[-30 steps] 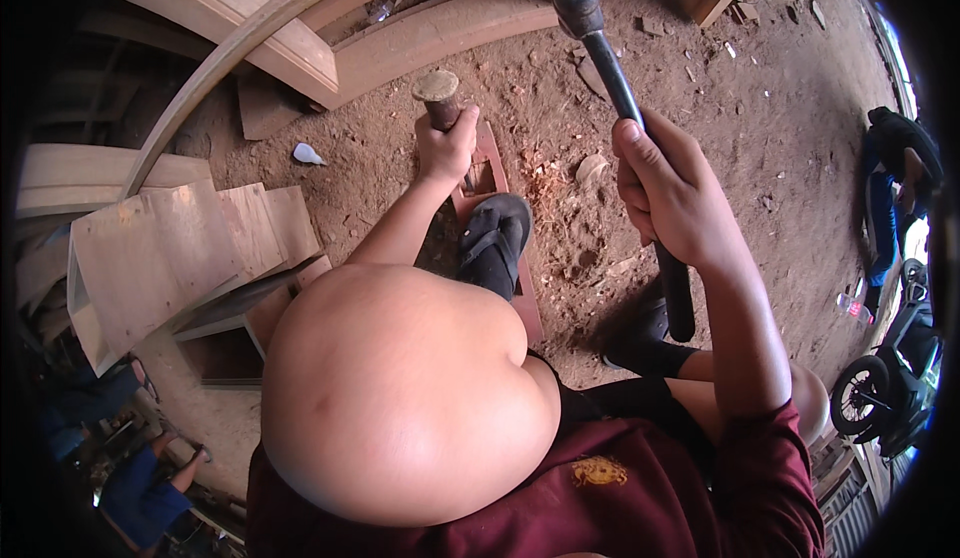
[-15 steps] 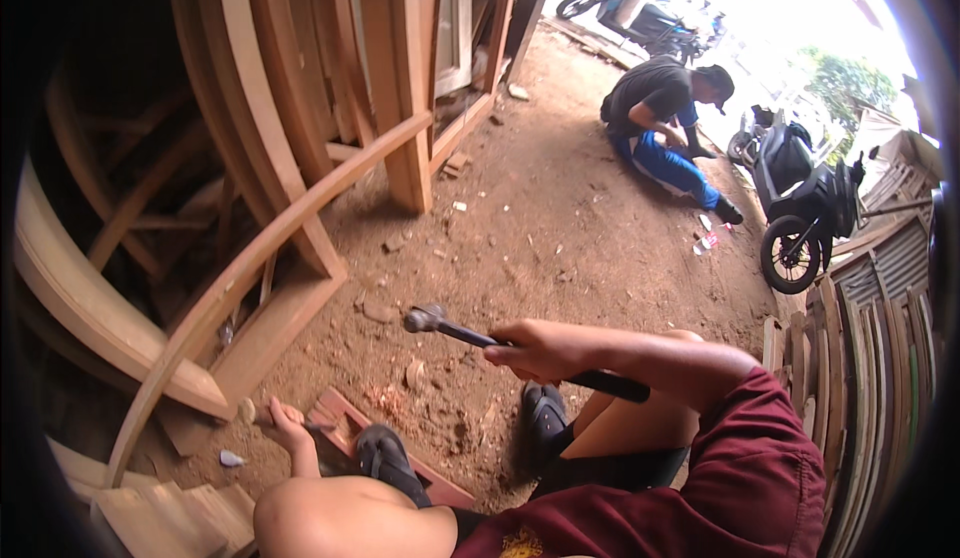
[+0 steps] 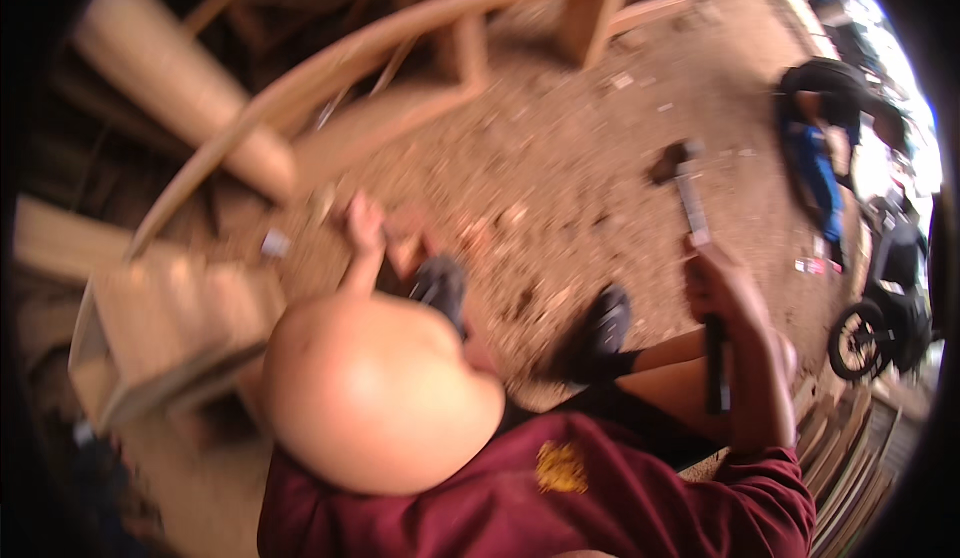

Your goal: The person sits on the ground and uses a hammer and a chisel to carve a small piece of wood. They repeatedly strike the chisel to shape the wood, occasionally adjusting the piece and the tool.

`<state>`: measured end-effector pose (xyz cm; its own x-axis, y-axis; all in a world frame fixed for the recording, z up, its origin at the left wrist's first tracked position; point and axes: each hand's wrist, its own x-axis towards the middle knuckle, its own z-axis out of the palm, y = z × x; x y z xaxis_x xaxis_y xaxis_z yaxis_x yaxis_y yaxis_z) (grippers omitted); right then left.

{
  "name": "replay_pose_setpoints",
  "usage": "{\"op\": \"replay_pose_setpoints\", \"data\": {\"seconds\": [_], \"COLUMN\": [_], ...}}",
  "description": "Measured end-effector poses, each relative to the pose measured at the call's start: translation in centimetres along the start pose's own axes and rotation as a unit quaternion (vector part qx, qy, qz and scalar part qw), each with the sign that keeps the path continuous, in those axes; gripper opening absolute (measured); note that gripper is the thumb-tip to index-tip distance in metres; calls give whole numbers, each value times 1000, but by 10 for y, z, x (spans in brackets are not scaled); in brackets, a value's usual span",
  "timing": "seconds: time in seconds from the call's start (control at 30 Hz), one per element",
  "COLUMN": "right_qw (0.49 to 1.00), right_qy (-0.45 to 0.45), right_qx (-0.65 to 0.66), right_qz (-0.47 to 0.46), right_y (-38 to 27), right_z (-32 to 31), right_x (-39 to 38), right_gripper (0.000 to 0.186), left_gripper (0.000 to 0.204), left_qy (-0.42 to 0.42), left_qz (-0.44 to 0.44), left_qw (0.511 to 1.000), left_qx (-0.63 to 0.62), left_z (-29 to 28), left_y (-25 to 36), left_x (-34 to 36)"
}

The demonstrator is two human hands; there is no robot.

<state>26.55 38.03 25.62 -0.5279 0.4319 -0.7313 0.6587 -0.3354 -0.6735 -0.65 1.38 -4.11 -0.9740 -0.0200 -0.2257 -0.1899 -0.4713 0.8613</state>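
Motion blurs the view. My left hand (image 3: 364, 230) is closed on a chisel (image 3: 330, 206) with a pale, round-topped handle, beside a reddish wooden piece (image 3: 408, 250) on the dirt. My left foot (image 3: 440, 288), in a dark sandal, rests on that piece. Out to the right, my right hand (image 3: 722, 283) grips a hammer (image 3: 694, 203) by its long dark handle, head pointing forward. My other sandalled foot (image 3: 605, 323) is on the ground between them.
Curved and straight timber frames (image 3: 420, 18) line the back and left. Pale boards and a box (image 3: 180, 318) stand at left. At right a person (image 3: 820, 158) in blue trousers bends near a parked motorbike (image 3: 880, 318); stacked slats (image 3: 850, 458) lie at lower right.
The view swung rightward toward the yard and has partly turned back, now blurred. The hammer is held out to the right, lower in view than a second ago. Both hands keep their tools.
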Motion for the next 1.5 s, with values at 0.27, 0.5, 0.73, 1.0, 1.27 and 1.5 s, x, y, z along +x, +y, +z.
{"op": "replay_pose_setpoints", "data": {"seconds": [0.27, 0.5, 0.73, 1.0, 1.27, 1.5], "right_qw": [999, 997, 997, 996, 996, 996], "right_qy": [-10, -56, -59, -57, -53, -56], "right_qx": [-17, -33, -42, -60, -66, -66], "right_qz": [29, 30, 33, 20, 20, 26], "right_y": [1, 3, 4, 5, 9, 12], "right_z": [11, 15, 19, 21, 20, 22], "right_x": [17, 33, 31, 26, 31, 35], "right_gripper": [25, 25, 23, 24, 24, 23], "left_gripper": [33, 34, 39, 35, 31, 34], "left_qy": [-38, 7, 30, -58, -13, -148], "left_qz": [66, 0, 3, -28, 24, -50], "left_qw": [997, 1000, 999, 998, 999, 987], "left_qx": [-8, -16, -37, 21, -29, -40], "left_z": [23, 25, 33, 37, 32, 24], "left_y": [23, -2, 12, -1, -1, 6], "left_x": [-2, -11, -6, -18, -6, 1]}}
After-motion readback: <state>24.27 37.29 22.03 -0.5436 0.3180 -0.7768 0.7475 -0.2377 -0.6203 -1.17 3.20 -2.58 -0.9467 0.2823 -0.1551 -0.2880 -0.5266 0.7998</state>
